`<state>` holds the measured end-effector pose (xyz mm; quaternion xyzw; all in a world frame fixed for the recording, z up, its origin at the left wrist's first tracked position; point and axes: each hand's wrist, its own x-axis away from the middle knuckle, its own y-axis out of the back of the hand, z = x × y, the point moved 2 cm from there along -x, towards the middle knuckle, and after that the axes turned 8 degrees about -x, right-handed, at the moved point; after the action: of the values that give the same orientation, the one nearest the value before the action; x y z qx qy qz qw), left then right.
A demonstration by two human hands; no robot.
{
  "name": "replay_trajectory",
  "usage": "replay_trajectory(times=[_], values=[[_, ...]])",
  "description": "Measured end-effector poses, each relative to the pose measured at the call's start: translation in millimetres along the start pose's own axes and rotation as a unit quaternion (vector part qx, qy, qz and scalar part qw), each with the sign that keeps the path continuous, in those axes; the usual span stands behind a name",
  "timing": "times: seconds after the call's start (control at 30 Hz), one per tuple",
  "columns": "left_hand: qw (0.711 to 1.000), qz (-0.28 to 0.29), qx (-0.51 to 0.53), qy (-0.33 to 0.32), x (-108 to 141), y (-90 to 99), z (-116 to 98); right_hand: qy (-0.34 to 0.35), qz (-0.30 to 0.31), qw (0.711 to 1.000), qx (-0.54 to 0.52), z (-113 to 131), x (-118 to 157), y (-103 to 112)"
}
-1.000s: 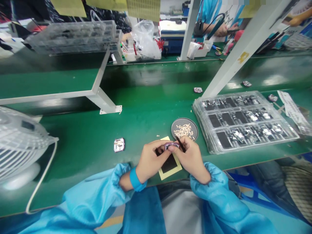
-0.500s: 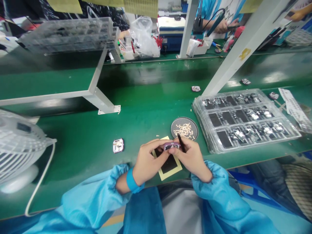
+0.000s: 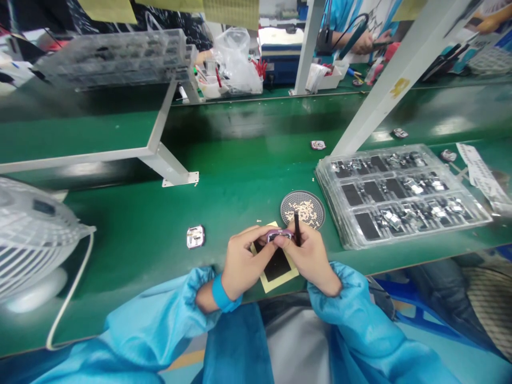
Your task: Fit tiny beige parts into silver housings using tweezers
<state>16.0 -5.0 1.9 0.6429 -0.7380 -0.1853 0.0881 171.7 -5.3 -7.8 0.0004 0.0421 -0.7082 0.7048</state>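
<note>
Between my two hands is a small purple-rimmed device case, with parts showing inside it. My left hand grips its left side, fingers along the back and thumb at the front. My right hand pinches the right side, its thumb pressed on the case. A thin black tool, perhaps tweezers, stands up out of my right hand. Below my hands lies a black pad on yellow paper. Just behind them is a round grey dish of small pale pieces.
Another open device case lies to the left, and one farther back. Stacked clear trays of parts stand at right. A white fan and a shelf leg are at left. Across the bench are a co-worker's hands.
The black tool in my right hand has swung from a leftward slant to nearly upright. Both hands still hold the case, which has tilted slightly; my right thumb has shifted a little left.
</note>
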Motion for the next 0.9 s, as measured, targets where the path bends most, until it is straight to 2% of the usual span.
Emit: replay_trajectory(times=[0.2, 0.37, 0.47, 0.63, 0.8, 0.9], values=[[0.998, -0.038, -0.028, -0.036, 2, -0.3, 1, 0.021, 0.002, 1.0, 0.002, 1, -3, 1], [0.999, 0.009, 0.034, 0.025, -3, -5.0, 5, 0.023, 0.007, 0.998, 0.062, -1, -4, 10], [0.996, 0.028, 0.062, 0.049, -6, -6.4, 5, 0.076, -0.001, 0.992, 0.104, 4, -3, 15], [1.0, 0.008, 0.004, 0.016, -7, -3.1, 1, 0.211, 0.029, 0.97, 0.121, 16, -5, 20], [1.0, 0.018, -0.014, 0.016, -7, -2.9, 2, 0.213, 0.044, 0.968, 0.124, 13, -6, 32], [0.997, 0.028, -0.067, -0.032, -8, -2.9, 4, 0.203, 0.039, 0.97, 0.128, 10, -2, 39]])
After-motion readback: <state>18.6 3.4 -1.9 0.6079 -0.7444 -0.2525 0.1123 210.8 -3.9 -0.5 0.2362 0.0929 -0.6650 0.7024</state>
